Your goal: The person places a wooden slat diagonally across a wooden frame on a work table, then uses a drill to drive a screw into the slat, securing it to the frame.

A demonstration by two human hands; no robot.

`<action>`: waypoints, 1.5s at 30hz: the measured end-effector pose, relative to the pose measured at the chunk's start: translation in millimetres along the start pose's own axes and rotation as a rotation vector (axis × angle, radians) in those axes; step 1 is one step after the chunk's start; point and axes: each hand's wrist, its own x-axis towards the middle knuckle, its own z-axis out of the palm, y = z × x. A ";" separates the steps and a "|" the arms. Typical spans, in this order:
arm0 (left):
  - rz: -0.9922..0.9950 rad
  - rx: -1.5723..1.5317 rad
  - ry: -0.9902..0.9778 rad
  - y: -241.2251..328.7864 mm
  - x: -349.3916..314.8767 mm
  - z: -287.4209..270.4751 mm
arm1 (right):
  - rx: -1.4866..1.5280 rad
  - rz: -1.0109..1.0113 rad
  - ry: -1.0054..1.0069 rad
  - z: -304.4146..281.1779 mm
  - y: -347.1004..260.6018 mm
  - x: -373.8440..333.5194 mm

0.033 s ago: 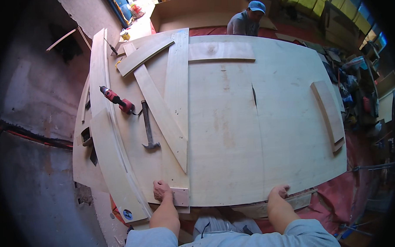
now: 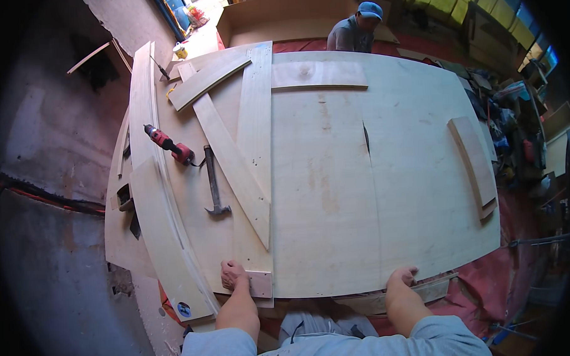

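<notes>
Left to right: long pale boards (image 2: 162, 232) run along the left side, with a round dark-blue sticker (image 2: 184, 309) at the near end, marking too small to read. Red-and-black drill (image 2: 164, 141) lies beside them, then claw hammer (image 2: 213, 183), neither in use. My left hand (image 2: 235, 275) is down at the near edge, fingers curled, just beside the small wood block (image 2: 260, 284); can't tell if it grips anything. Diagonal plank (image 2: 231, 164) lies beyond it. Plywood panel (image 2: 325, 239) fills the middle and right, its near edge in front of me. My right hand (image 2: 403, 277) is on that edge, right of middle; underside hidden, so can't tell if it's pinching or just resting. Stacked short boards (image 2: 473, 162) lie by the panel's right edge. My read: steadying or lining up the near edge; any shift calls for both hands working evenly. No brand legible.
</notes>
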 end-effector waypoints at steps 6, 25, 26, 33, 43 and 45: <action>-0.008 0.014 0.057 2.7 -0.1 2.0 | 0.169 0.155 0.121 17.5 -0.4 13.8; -0.006 0.017 0.025 5.5 0.3 8.8 | -0.004 0.057 0.480 92.1 46.3 82.1; 0.026 0.027 0.033 10.2 -2.0 5.3 | 0.038 0.043 0.461 92.3 43.7 80.8; -0.051 0.034 0.059 -8.1 -6.1 -2.5 | -0.028 0.121 0.334 63.5 16.0 34.8; -0.036 0.015 0.011 2.8 0.5 -1.0 | 0.027 0.102 0.314 53.5 24.1 34.4; -0.050 0.039 0.073 -12.8 3.6 3.1 | 0.032 0.100 0.250 42.2 11.0 18.5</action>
